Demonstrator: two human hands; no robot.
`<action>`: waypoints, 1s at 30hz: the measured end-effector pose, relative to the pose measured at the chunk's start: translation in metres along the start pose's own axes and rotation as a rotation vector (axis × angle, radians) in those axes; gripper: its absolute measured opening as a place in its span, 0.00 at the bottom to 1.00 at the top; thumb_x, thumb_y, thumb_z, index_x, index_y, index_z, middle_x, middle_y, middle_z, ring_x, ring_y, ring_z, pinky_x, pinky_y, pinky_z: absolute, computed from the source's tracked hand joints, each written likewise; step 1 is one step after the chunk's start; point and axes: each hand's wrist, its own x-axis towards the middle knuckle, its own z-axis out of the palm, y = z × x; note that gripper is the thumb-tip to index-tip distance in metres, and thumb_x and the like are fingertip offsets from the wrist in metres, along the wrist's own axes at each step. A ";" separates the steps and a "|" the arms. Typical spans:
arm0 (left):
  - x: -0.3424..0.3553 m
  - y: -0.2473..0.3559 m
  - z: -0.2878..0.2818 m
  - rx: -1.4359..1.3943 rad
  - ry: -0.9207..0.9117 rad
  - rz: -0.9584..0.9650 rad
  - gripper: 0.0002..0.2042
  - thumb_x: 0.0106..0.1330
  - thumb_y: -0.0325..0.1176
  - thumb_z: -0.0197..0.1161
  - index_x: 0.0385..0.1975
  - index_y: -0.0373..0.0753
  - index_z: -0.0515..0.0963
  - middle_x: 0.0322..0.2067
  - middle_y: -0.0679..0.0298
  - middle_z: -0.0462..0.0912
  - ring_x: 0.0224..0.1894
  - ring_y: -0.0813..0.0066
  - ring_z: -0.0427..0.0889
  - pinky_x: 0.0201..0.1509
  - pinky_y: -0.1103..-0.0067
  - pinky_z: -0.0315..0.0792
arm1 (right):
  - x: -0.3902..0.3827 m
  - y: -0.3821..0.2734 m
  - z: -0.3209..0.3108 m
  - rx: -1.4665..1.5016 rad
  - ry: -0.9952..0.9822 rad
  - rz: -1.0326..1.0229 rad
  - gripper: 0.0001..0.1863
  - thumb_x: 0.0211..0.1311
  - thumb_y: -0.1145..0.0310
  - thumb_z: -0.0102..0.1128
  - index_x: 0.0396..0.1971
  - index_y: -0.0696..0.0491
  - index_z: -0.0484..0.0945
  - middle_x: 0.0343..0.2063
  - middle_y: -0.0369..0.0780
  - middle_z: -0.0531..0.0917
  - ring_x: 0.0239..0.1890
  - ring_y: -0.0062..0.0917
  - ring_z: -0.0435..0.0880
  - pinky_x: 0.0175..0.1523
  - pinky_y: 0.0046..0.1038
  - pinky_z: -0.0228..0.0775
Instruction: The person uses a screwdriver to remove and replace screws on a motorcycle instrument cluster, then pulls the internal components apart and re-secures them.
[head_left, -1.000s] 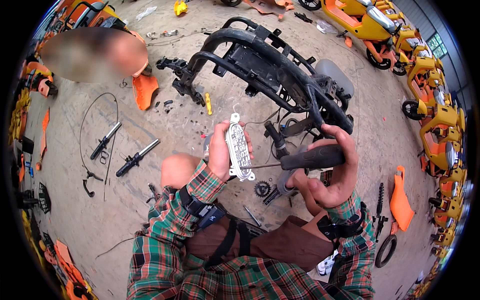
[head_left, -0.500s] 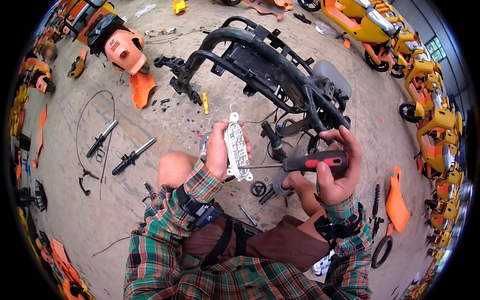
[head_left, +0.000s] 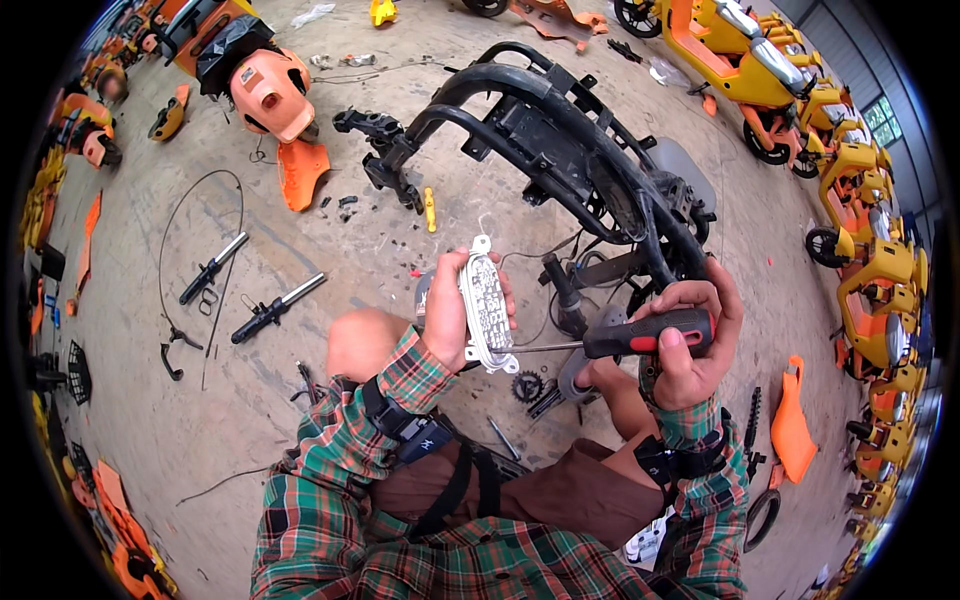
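My left hand (head_left: 447,318) is closed around a white oval part (head_left: 489,312), which looks like a lamp housing with mounting tabs at its ends and a patterned inner face. In my right hand (head_left: 690,368) is a screwdriver (head_left: 630,336) with a black and red handle. Its shaft runs level to the left, and the tip meets the lower edge of the white part. Whether the tip is under the rim or just against it, I cannot tell. Beyond both hands lies a black scooter frame (head_left: 560,115).
Left on the concrete floor lie two fork legs (head_left: 278,308) and a thin cable. A yellow tool or lever (head_left: 430,210) rests near the frame. An orange panel (head_left: 793,425) and a tyre (head_left: 762,520) lie to the right. Rows of yellow scooters (head_left: 880,300) line the right side.
The view has shifted a little, so the whole scene sits slightly right in the picture. Both hands keep their hold, and the screwdriver tip stays at the white part's lower edge.
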 end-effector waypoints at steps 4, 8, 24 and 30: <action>0.001 -0.001 0.001 -0.006 0.000 -0.015 0.22 0.69 0.53 0.40 0.44 0.39 0.70 0.26 0.60 0.76 0.25 0.66 0.79 0.27 0.68 0.78 | -0.002 0.000 -0.004 0.004 0.027 -0.008 0.35 0.58 0.71 0.55 0.66 0.59 0.56 0.37 0.47 0.76 0.30 0.26 0.81 0.37 0.28 0.79; 0.003 -0.005 0.003 0.002 -0.013 -0.016 0.23 0.69 0.53 0.40 0.44 0.39 0.71 0.26 0.61 0.77 0.25 0.66 0.79 0.27 0.68 0.78 | -0.002 -0.004 -0.009 0.015 0.077 0.027 0.35 0.59 0.69 0.56 0.65 0.60 0.57 0.37 0.46 0.76 0.30 0.25 0.81 0.37 0.27 0.78; 0.008 -0.014 0.013 0.146 0.008 0.022 0.23 0.70 0.54 0.44 0.46 0.39 0.71 0.28 0.61 0.77 0.26 0.67 0.80 0.27 0.70 0.79 | -0.005 0.004 -0.041 -0.190 0.176 0.107 0.33 0.64 0.74 0.54 0.68 0.58 0.54 0.37 0.43 0.81 0.36 0.18 0.78 0.51 0.22 0.69; 0.006 -0.014 0.017 0.251 -0.023 0.000 0.23 0.72 0.52 0.47 0.49 0.35 0.71 0.29 0.61 0.78 0.25 0.69 0.81 0.26 0.72 0.80 | -0.003 0.005 -0.041 -0.156 0.222 0.086 0.35 0.63 0.76 0.59 0.67 0.61 0.53 0.35 0.42 0.81 0.34 0.16 0.78 0.43 0.20 0.72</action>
